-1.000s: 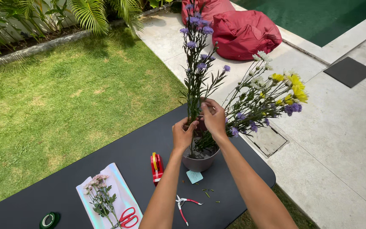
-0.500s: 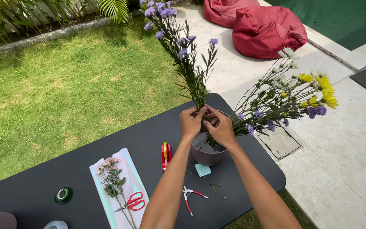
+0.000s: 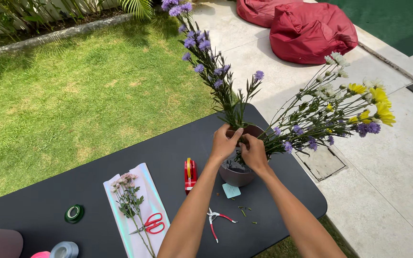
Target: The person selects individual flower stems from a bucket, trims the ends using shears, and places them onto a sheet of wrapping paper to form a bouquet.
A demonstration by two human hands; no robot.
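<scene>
- Left hand (image 3: 224, 142): fingers closed around the base of the purple flower stem (image 3: 216, 79), at the rim of the pot (image 3: 237, 174).
- Right hand (image 3: 254, 153): fingers pinched on the same stem base, just beside the left hand.
- The stem leans up and to the left.
- The pot stands on the black table (image 3: 168, 157) near its right end.
- A spray of yellow and white flowers (image 3: 340, 107) leans right from the pot.
- Red cutter (image 3: 190, 173) lies just left of the pot; small snips (image 3: 216, 222) lie in front.

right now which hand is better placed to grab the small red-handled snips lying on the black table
Left, probably. The left hand and right hand both sit at the brown pot, but the red-handled snips lie beside the left forearm, across from the right.
</scene>
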